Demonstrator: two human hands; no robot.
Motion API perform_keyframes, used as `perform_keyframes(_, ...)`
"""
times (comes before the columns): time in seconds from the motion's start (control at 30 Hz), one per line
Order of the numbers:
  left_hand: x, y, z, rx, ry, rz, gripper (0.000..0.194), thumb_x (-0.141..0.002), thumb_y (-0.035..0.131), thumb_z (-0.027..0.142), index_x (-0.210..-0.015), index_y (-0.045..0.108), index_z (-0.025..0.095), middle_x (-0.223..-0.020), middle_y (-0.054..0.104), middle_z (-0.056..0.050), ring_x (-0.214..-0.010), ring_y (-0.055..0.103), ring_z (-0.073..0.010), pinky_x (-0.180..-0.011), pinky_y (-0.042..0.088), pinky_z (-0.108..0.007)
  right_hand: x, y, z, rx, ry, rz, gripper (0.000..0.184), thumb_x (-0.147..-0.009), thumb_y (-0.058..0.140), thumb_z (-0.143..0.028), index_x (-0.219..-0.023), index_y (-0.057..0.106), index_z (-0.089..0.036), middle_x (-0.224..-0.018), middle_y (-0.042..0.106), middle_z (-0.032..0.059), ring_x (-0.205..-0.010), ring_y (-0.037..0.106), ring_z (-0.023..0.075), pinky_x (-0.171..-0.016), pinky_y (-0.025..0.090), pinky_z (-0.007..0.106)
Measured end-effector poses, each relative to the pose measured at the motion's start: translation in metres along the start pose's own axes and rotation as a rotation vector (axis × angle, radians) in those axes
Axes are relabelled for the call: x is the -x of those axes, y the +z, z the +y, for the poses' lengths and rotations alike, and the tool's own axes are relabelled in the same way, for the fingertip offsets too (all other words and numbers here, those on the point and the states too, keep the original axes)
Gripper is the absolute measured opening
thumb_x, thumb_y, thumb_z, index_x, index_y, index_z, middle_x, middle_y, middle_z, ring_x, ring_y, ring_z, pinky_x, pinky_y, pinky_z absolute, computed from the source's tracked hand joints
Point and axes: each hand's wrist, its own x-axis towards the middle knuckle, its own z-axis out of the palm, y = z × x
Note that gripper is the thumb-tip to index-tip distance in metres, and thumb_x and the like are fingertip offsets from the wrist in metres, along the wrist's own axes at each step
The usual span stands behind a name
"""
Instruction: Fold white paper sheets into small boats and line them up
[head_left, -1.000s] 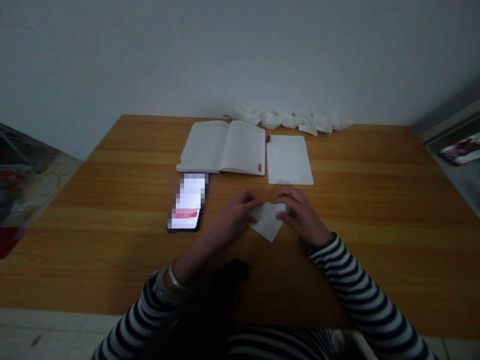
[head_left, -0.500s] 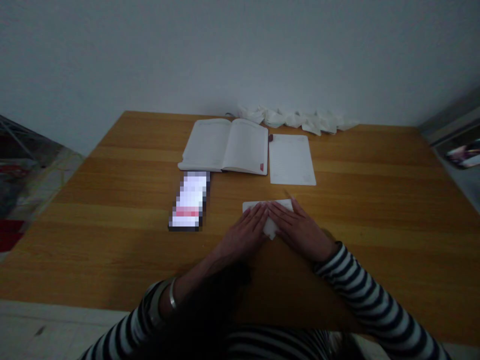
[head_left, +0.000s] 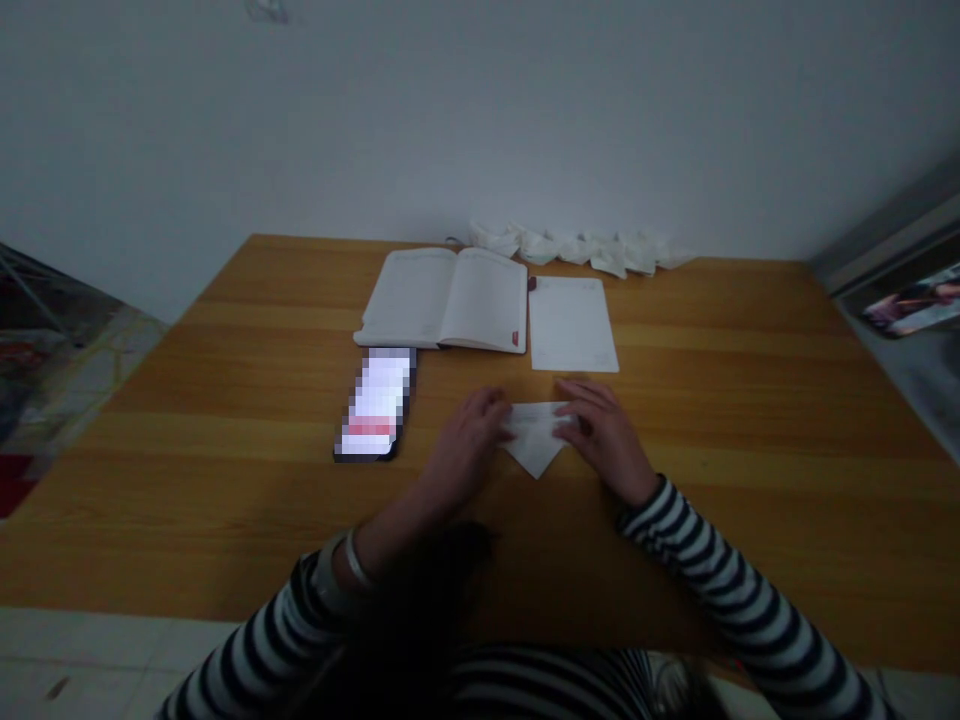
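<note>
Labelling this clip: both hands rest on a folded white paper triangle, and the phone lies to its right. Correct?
No: the phone lies left of the folded white paper triangle, not right of it, as the head view shows. The left hand and right hand do rest on it.

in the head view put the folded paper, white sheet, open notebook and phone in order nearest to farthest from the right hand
From the right hand, in the head view:
1. Folded paper: touching, just to the hand's left
2. White sheet: ahead on the table
3. Open notebook: ahead and to the left
4. Phone: far to the left
</note>
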Motion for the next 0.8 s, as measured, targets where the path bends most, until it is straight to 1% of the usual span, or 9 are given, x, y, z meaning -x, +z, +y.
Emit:
perform_keyframes(0.13, -0.019, -0.006, -0.002, 0.077, -0.008, -0.075, 0.041, -0.078, 0.073, 0.019, -0.115, 0.056, 0.016, -0.115, 0.055, -0.011, -0.108, 0.055, -0.028, -0.093, 0.049, -0.044, -0.017, 0.001, -0.005, -0.009, 0.015, -0.131, 0.045, -0.073, 0.08, -0.018, -0.114, 0.062, -0.021, -0.114, 0.062, 0.0109, -0.11, 0.056, 0.029, -0.092, 0.048, 0.049)
perform_keyframes(0.23, -0.023, -0.008, -0.005, 0.115, -0.036, -0.186, 0.033, -0.075, 0.076, 0.023, -0.101, 0.057, 0.016, -0.1, 0.059, -0.007, -0.095, 0.058, -0.0259, -0.084, 0.051, -0.042, -0.02, 0.003, -0.007, -0.007, 0.026, -0.238, 0.038, -0.073, 0.079, -0.016, -0.108, 0.064, -0.02, -0.102, 0.065, 0.0067, -0.097, 0.06, 0.0249, -0.084, 0.05, 0.042)
perform_keyframes(0.33, -0.022, -0.009, -0.002, 0.082, -0.04, -0.228, 0.023, -0.074, 0.077, 0.024, -0.085, 0.059, 0.015, -0.095, 0.058, -0.007, -0.091, 0.058, -0.0252, -0.081, 0.051, -0.04, -0.021, 0.003, -0.01, 0.053, 0.025, -0.301, 0.017, -0.073, 0.079, -0.017, -0.085, 0.067, -0.018, -0.084, 0.065, 0.0035, -0.081, 0.062, 0.0219, -0.073, 0.051, 0.036)
perform_keyframes(0.4, -0.019, -0.011, 0.002, 0.071, -0.002, -0.181, 0.019, -0.077, 0.075, 0.025, -0.077, 0.059, 0.015, -0.099, 0.057, -0.008, -0.095, 0.058, -0.0246, -0.082, 0.051, -0.038, -0.022, 0.0, -0.017, 0.083, 0.0, -0.236, 0.013, -0.076, 0.078, -0.017, -0.073, 0.065, -0.019, -0.081, 0.065, 0.0041, -0.079, 0.063, 0.0215, -0.07, 0.053, 0.035)
perform_keyframes(0.47, -0.014, -0.013, 0.007, 0.088, 0.032, -0.114, 0.012, -0.082, 0.069, 0.022, -0.079, 0.059, 0.015, -0.104, 0.059, -0.009, -0.093, 0.06, -0.0215, -0.081, 0.053, -0.035, -0.022, -0.007, -0.028, 0.065, -0.071, -0.1, 0.012, -0.082, 0.072, -0.015, -0.072, 0.065, -0.019, -0.095, 0.068, 0.008, -0.091, 0.065, 0.0232, -0.077, 0.055, 0.037)
perform_keyframes(0.53, -0.005, -0.016, 0.011, 0.086, 0.061, -0.04, 0.004, -0.089, 0.059, 0.017, -0.092, 0.061, 0.016, -0.107, 0.063, -0.009, -0.087, 0.064, -0.0182, -0.076, 0.054, -0.031, -0.018, -0.015, -0.039, 0.022, -0.203, 0.004, 0.011, -0.089, 0.061, -0.012, -0.081, 0.065, -0.02, -0.12, 0.067, 0.0107, -0.115, 0.062, 0.0244, -0.094, 0.053, 0.043)
perform_keyframes(0.63, 0.012, -0.02, 0.013, 0.033, 0.263, 0.095, 0.022, -0.095, 0.047, 0.014, -0.113, 0.058, 0.017, -0.119, 0.067, -0.011, -0.1, 0.068, -0.0201, -0.082, 0.056, -0.032, -0.003, -0.022, -0.049, 0.023, -0.392, 0.17, 0.015, -0.091, 0.056, -0.009, -0.096, 0.064, -0.021, -0.134, 0.063, 0.0088, -0.133, 0.051, 0.0248, -0.11, 0.042, 0.055)
perform_keyframes(0.7, 0.021, -0.019, 0.011, 0.023, 0.431, 0.151, 0.024, -0.097, 0.043, 0.015, -0.117, 0.057, 0.016, -0.125, 0.066, -0.014, -0.115, 0.064, -0.0221, -0.092, 0.055, -0.035, 0.009, -0.02, -0.049, 0.027, -0.486, 0.172, 0.021, -0.092, 0.055, -0.007, -0.107, 0.062, -0.02, -0.135, 0.062, 0.0109, -0.132, 0.052, 0.0237, -0.109, 0.044, 0.052)
perform_keyframes(0.8, 0.026, -0.012, 0.005, -0.053, 0.539, 0.143, 0.031, -0.099, 0.041, 0.014, -0.128, 0.05, 0.014, -0.127, 0.065, -0.017, -0.124, 0.058, -0.0231, -0.1, 0.051, -0.041, 0.025, -0.01, -0.042, 0.099, -0.528, 0.106, 0.021, -0.095, 0.052, -0.01, -0.112, 0.063, -0.013, -0.126, 0.067, 0.0172, -0.124, 0.059, 0.0236, -0.103, 0.051, 0.045)
